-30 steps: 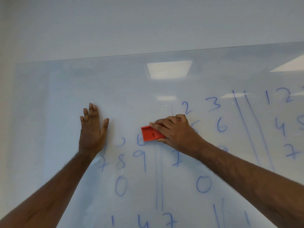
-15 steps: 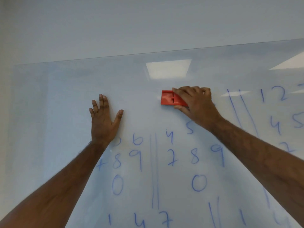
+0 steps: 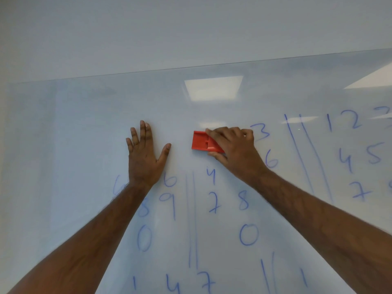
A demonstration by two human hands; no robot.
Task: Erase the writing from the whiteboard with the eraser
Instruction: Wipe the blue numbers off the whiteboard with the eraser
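Most blue numbers (image 3: 213, 201) are still on the whiteboard (image 3: 84, 124), with only the top-left part clean, while the right hand (image 3: 235, 151) grips the red eraser (image 3: 202, 143) against it and the left hand (image 3: 145, 154) lies flat, fingers spread.

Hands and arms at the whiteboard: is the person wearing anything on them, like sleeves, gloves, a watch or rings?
No. Both forearms are bare all the way to the bottom edge of the picture, with no sleeve in view. The left hand and the right hand have no gloves, and no watch, bracelet or ring shows on either wrist or on the visible fingers. Fine hair covers both forearms.
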